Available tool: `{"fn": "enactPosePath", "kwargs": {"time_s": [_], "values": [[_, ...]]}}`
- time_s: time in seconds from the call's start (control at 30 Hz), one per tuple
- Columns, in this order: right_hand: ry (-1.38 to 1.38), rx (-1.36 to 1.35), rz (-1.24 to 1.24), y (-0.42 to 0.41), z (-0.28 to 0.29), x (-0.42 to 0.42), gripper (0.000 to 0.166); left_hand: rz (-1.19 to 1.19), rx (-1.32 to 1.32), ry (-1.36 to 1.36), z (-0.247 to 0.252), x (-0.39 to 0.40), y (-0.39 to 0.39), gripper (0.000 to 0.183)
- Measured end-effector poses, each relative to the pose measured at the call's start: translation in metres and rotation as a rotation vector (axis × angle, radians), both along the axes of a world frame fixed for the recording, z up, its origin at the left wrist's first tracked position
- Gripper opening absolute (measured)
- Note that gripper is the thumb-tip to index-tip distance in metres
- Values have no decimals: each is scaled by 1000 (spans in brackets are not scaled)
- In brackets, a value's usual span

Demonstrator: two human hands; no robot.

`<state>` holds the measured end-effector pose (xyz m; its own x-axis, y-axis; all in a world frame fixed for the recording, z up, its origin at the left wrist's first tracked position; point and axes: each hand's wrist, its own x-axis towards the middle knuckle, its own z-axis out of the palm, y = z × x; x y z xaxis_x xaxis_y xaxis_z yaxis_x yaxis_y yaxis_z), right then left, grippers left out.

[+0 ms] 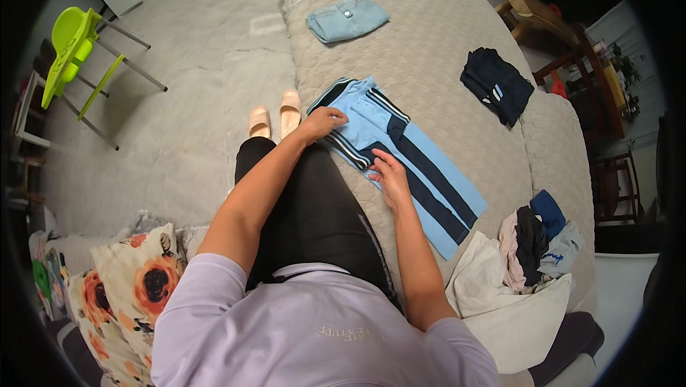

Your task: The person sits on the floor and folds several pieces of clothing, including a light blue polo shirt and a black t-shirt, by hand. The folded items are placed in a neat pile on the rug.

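Note:
Light blue and navy garments point(353, 111) with striped edges lie on a beige quilted cover, a folded top part over long legs that stretch toward the lower right. My left hand point(323, 123) rests at the left edge of the light blue cloth, thumb and fingertips near each other; whether cloth is pinched between them cannot be told. Over the lower striped sleeve is my right hand point(390, 175), its fingers apart and curved, holding nothing visible. Farther off lies a folded light denim garment point(348, 18) with a button. A folded dark navy garment point(496, 87) is to the right.
A white cloth bag point(509, 328) with several crumpled clothes point(528, 250) stands at the lower right of the quilted cover point(439, 28). Floral cushions point(155, 280) are at the lower left. A green high chair point(72, 60) stands on the floor, and pink slippers are at my feet.

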<state>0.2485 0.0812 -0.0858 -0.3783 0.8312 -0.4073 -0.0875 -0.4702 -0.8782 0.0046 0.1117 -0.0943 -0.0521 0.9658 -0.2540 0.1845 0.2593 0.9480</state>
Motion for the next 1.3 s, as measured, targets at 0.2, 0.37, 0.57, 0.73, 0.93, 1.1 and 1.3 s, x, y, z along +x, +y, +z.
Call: {"fn": "enactPosePath", "kwargs": {"time_s": [0.2,0.37,0.57,0.73,0.93,1.1,1.3], "values": [[-215,171,-65,6,-2,-2,26,-49,-72,-17,8,1,4,13],[-647,744,-107,8,-12,-6,24,49,246,538,9,13,-1,19],[-971,984,-160,3,15,-15,38,35,544,1058,26,58,-27,40],[-1015,1135,-12,28,10,-38,46,-161,554,1195,0,82,-26,59],[-1207,1027,157,37,-22,-23,47,-326,439,1211,-13,77,-18,74],[-913,1038,-12,31,-25,-1,46,-359,409,1192,-8,77,-20,75],[-1156,974,-497,-26,-19,110,45,-333,381,1089,-4,78,-22,70]]}}
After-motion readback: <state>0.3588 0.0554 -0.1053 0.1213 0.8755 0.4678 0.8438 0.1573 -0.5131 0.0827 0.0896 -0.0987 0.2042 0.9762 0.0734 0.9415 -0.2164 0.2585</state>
